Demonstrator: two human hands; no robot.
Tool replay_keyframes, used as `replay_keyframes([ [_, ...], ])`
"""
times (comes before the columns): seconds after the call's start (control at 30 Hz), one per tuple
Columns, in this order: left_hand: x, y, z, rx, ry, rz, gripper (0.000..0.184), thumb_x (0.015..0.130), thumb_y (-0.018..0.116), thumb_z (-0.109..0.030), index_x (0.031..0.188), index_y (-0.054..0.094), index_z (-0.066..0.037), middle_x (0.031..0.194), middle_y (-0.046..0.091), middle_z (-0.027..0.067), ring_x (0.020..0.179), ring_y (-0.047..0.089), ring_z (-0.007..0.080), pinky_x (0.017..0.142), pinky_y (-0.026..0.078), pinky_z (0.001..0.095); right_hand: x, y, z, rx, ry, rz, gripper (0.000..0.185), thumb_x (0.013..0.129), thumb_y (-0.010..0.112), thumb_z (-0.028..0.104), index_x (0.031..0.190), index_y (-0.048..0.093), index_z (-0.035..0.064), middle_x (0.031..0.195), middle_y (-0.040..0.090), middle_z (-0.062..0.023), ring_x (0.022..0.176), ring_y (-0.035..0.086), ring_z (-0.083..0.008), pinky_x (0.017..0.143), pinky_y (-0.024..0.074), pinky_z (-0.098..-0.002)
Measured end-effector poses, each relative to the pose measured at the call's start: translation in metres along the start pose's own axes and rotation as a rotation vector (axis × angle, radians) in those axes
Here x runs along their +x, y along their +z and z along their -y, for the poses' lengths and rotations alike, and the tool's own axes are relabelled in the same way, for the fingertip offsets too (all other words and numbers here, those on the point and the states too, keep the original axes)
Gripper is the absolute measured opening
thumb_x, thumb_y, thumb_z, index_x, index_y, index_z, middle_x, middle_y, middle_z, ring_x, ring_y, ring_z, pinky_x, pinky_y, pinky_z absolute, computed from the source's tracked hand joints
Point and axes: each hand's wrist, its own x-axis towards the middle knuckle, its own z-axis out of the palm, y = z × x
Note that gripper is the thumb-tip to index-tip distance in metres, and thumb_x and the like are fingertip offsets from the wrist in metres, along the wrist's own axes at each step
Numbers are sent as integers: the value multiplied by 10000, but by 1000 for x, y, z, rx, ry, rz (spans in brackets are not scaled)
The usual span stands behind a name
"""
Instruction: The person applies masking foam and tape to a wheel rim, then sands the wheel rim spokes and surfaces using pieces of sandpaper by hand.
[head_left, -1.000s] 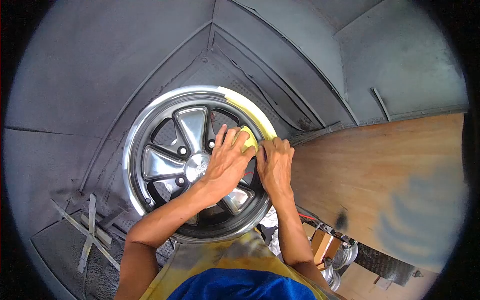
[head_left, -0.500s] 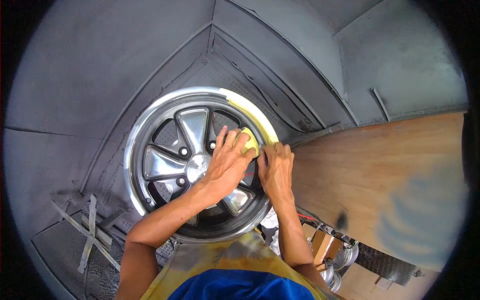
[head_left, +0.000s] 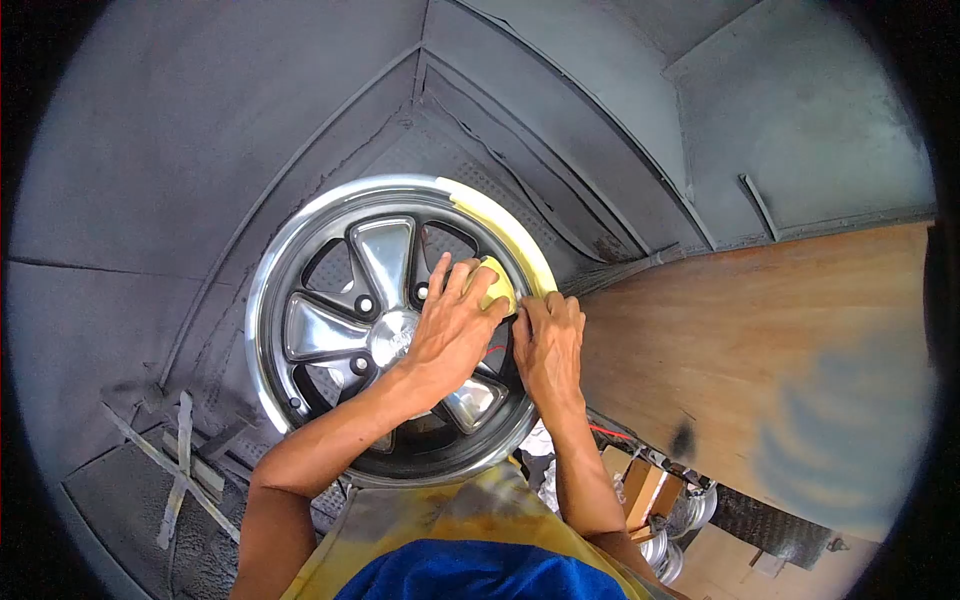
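A five-spoke wheel rim [head_left: 382,255], polished on the lip, spokes and centre cap, lies face up in front of my body. Yellow masking tape [head_left: 512,236] covers its outer lip along the upper right. My left hand [head_left: 448,325] reaches over the spokes and grips a yellow roll of masking tape [head_left: 498,286], partly hidden by the fingers. Close beside it, my right hand [head_left: 550,345] has its fingers bent and pressed together on the right edge of the lip, where the taped stretch ends. What sits under those fingertips is mostly hidden.
Grey, dusty panels [head_left: 250,110] meet in a corner behind the wheel. A wooden board [head_left: 740,350] stands to the right. Crossed tape-covered strips [head_left: 180,470] are at lower left. A cardboard box [head_left: 645,490] and shiny metal parts [head_left: 690,510] sit low on the right.
My right hand has shifted slightly down along the lip, its fingers still bent against it. My left hand and the tape roll stay almost in place.
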Motion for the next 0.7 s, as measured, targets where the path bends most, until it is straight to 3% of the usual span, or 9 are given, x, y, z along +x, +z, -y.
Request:
replay_keyframes([
  [0.1,-1,0,-1,7,36,12,221,888,791,-91,1100,826,-39,1363,630,170,1414,536,408,1313,326,662,5,0,1,2,-3,-28,61,949,736,57,997,708,31,1023,619,-180,978,583,-393,863,447,-529],
  [0.17,0,0,0,2,17,23,217,892,792,-90,1100,827,-41,1363,627,172,1416,535,406,1311,326,663,8,-1,1,-21,-8,-10,141,975,760,60,1109,780,20,1010,647,-170,961,600,-385,861,464,-515],
  [0.23,1,0,1,-4,6,14,214,890,793,-91,1095,827,-41,1365,626,168,1417,535,402,1312,326,661,3,-3,-1,-32,-9,9,143,969,762,59,1106,782,23,1011,648,-168,961,599,-383,860,463,-515],
  [0.33,-3,-1,-1,-11,12,17,205,898,792,-94,1092,827,-38,1359,627,162,1417,538,400,1312,327,660,1,-1,0,-24,9,12,138,968,763,60,1099,784,24,1014,653,-169,970,602,-385,868,466,-515],
  [0.4,0,-1,-1,13,11,34,204,912,789,-97,1103,829,-37,1363,628,160,1418,537,402,1314,326,659,11,4,-3,-26,-17,13,68,939,744,69,987,709,33,1035,622,-175,985,579,-390,858,447,-529],
  [0.53,-1,-1,-1,-17,4,15,218,896,793,-84,1105,832,-36,1371,630,162,1421,534,399,1319,320,654,4,-2,-4,10,-35,-3,64,935,746,56,980,706,34,1037,619,-176,989,581,-388,860,451,-525],
  [0.6,-2,-1,-1,-8,2,23,215,898,794,-84,1104,833,-39,1370,630,161,1420,535,399,1319,319,655,6,-5,-1,-28,15,53,156,952,760,55,1101,782,16,1048,661,-164,1000,605,-388,893,470,-512],
  [0.7,0,1,0,14,23,23,207,902,800,-83,1101,834,-43,1366,631,163,1418,535,403,1318,322,652,12,-6,0,-41,-5,53,158,950,759,51,1103,779,19,1042,658,-163,997,603,-387,891,467,-513],
])
